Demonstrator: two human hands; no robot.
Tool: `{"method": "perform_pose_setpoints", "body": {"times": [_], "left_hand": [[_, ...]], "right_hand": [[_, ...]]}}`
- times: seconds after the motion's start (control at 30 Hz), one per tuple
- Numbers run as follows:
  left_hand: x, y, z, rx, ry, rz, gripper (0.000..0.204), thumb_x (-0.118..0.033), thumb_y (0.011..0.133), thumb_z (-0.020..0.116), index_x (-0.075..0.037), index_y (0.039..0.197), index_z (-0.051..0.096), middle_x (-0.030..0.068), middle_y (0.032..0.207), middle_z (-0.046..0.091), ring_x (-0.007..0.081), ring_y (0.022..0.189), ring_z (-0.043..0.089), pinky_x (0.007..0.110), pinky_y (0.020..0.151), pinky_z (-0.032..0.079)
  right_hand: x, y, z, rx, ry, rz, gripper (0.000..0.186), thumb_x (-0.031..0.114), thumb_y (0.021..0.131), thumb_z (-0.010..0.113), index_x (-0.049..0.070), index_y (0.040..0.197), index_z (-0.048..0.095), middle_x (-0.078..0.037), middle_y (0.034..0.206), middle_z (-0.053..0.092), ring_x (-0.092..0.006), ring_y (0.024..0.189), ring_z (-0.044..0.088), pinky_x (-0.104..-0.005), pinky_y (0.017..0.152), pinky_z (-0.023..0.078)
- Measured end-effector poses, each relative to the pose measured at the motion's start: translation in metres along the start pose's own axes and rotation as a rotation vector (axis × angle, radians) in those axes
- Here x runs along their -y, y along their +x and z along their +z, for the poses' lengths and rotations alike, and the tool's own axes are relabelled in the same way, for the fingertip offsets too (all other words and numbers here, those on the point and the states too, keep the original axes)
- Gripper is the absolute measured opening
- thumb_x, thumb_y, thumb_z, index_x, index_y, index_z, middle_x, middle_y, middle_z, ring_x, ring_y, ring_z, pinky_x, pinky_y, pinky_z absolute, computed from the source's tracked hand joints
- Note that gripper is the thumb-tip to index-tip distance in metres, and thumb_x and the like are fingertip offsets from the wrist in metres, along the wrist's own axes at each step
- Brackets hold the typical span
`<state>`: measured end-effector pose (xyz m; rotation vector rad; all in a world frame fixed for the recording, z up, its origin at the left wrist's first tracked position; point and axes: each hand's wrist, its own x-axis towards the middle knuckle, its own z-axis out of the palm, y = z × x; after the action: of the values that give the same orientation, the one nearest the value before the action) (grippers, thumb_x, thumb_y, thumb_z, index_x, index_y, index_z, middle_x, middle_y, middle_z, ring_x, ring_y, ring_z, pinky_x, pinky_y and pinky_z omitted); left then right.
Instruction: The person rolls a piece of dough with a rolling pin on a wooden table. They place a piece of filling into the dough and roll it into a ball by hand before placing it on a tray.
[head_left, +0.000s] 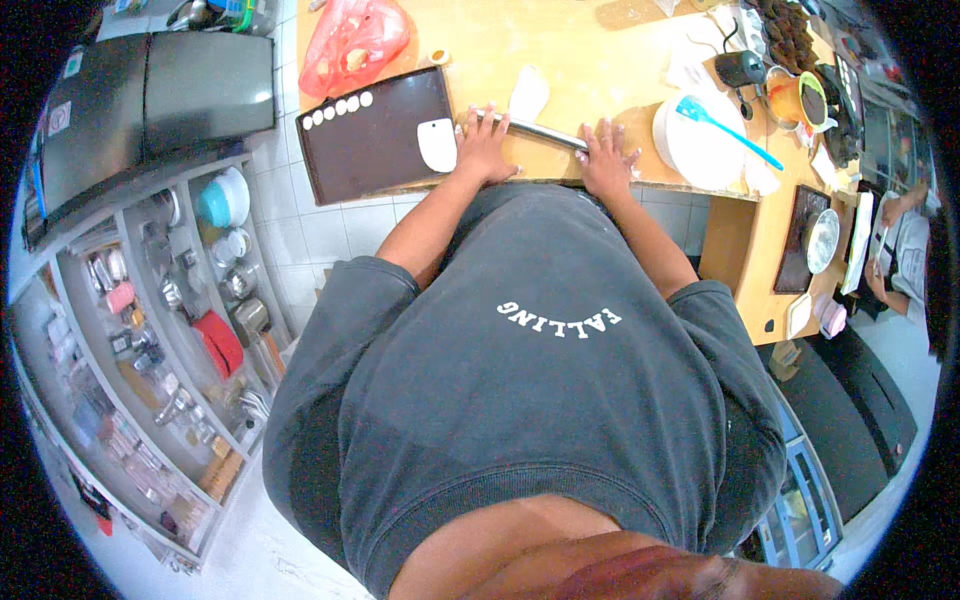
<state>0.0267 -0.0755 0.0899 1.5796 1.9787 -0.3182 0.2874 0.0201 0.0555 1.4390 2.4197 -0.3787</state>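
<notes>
A thin metal rolling rod [540, 130] lies slantwise on the wooden table between my hands. My left hand [485, 147] rests at its left end, fingers stretched out and apart. Over the right end lies my right hand [608, 160], its fingers spread too. Just beyond the rod is a flat white oval piece [528, 93], probably dough. Beside my left hand, a white scraper [436, 146] sits on the edge of a dark baking tray [375, 150]. Several small white rounds [338, 108] line that tray's far left corner.
A white bowl [675, 150] with a blue spatula [725, 130] stands right of my right hand. A red plastic bag [355, 45] and a small cup [438, 57] lie beyond the tray. Shelves [150, 350] stand at left; another person's hand [890, 207] shows at far right.
</notes>
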Motion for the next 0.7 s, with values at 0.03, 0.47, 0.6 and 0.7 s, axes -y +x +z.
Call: {"method": "perform_pose_setpoints", "body": {"times": [0.03,0.47,0.6,0.7], "left_hand": [[-0.001,-0.001,0.0,-0.005,0.001,0.003,0.119,-0.066,0.078,0.078,-0.02,0.17,0.018,0.016,0.177,0.003,0.0459,0.161,0.001,0.067,0.126,0.016],[-0.001,-0.032,0.049,-0.249,-0.036,0.021,0.106,-0.05,0.083,0.08,-0.022,0.168,0.024,0.0169,0.175,0.013,0.0447,0.161,0.011,0.066,0.126,0.018],[-0.006,-0.024,0.036,-0.353,-0.079,0.062,0.095,-0.048,0.087,0.077,-0.018,0.165,0.031,0.0189,0.173,0.018,0.0454,0.16,0.013,0.071,0.122,0.019],[-0.011,-0.014,0.024,-0.384,-0.063,0.078,0.095,-0.049,0.088,0.076,-0.016,0.165,0.031,0.0193,0.172,0.022,0.0454,0.159,0.016,0.073,0.121,0.021]], "right_hand": [[-0.002,-0.001,0.003,-0.048,0.017,0.003,0.063,0.05,0.104,0.055,0.035,0.162,0.038,-0.011,0.176,0.019,-0.0398,0.162,0.011,-0.0835,0.117,0.01],[-0.01,-0.013,0.022,-0.105,0.051,0.003,0.048,0.036,0.099,0.065,0.026,0.145,0.058,-0.011,0.167,0.037,-0.035,0.158,0.026,-0.0783,0.118,0.018],[-0.013,-0.01,0.018,-0.181,0.072,-0.029,0.04,0.027,0.095,0.068,0.02,0.134,0.063,-0.011,0.152,0.051,-0.0354,0.148,0.04,-0.0748,0.116,0.025],[-0.014,-0.005,0.007,-0.181,0.105,-0.019,0.04,0.026,0.095,0.068,0.02,0.134,0.063,-0.012,0.149,0.052,-0.0355,0.146,0.044,-0.0742,0.116,0.026]]}}
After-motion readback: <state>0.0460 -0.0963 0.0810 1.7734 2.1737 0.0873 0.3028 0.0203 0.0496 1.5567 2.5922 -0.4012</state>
